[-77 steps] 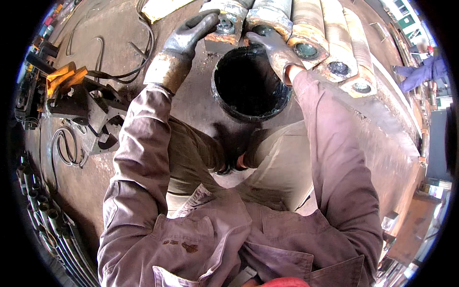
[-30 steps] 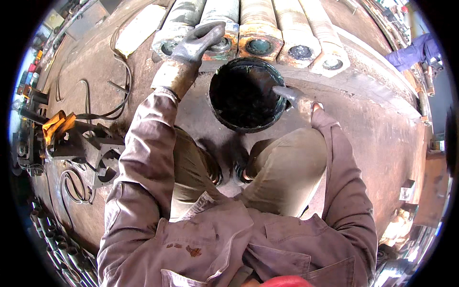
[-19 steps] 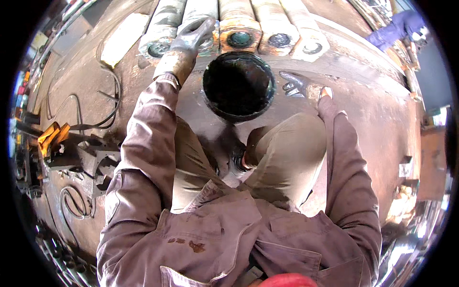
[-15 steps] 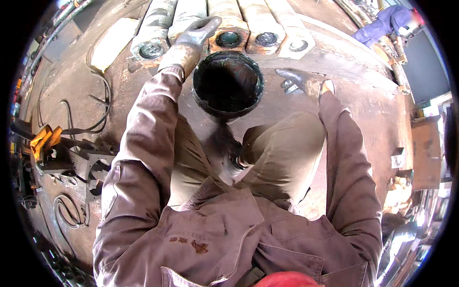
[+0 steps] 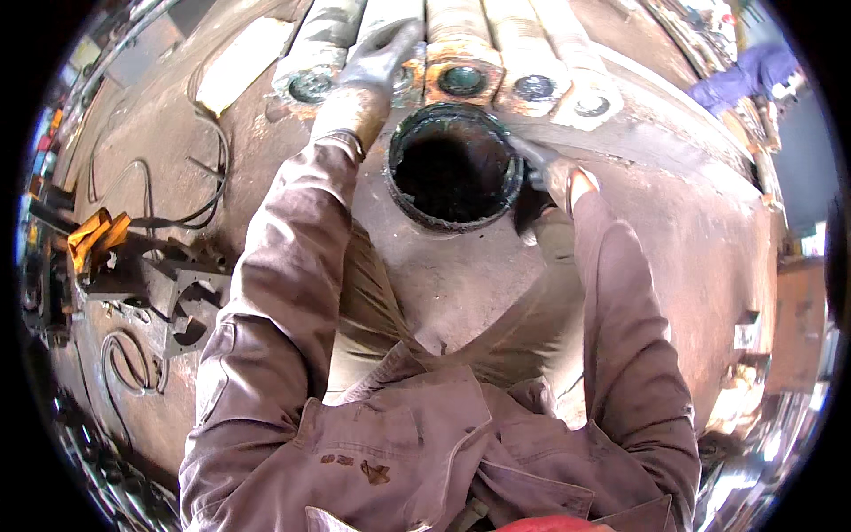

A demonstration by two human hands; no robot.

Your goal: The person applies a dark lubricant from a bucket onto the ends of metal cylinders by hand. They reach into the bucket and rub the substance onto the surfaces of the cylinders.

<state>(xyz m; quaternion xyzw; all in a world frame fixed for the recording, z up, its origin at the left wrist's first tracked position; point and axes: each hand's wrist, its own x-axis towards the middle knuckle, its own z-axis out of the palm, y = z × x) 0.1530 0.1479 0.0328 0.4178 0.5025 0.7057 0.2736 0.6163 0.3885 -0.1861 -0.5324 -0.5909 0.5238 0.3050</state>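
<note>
A round bucket with a rim smeared in dark green-black grease stands open in front of me; its inside is very dark. My left hand, in a grey-coated glove, is over the second of several thick pipes, its fingers stretched away from me and apart from the thumb. It partly covers that pipe's hexagonal end, and I cannot tell if it touches. Against the bucket's right rim lies my gloved right hand, fingers extended toward it; the lower fingers are in shadow. Beside the left hand, the middle pipe has a rusty end with a dark green centre.
A black cable loops on the floor at left, near metal parts and a yellow-orange object. A pale sheet-like piece lies beyond. Another person in blue bends at far right, near long bars.
My right hand has moved left to the bucket's rim. My left hand has shifted slightly forward over the pipe. My right knee has dropped from beside the bucket, and the view has shifted.
</note>
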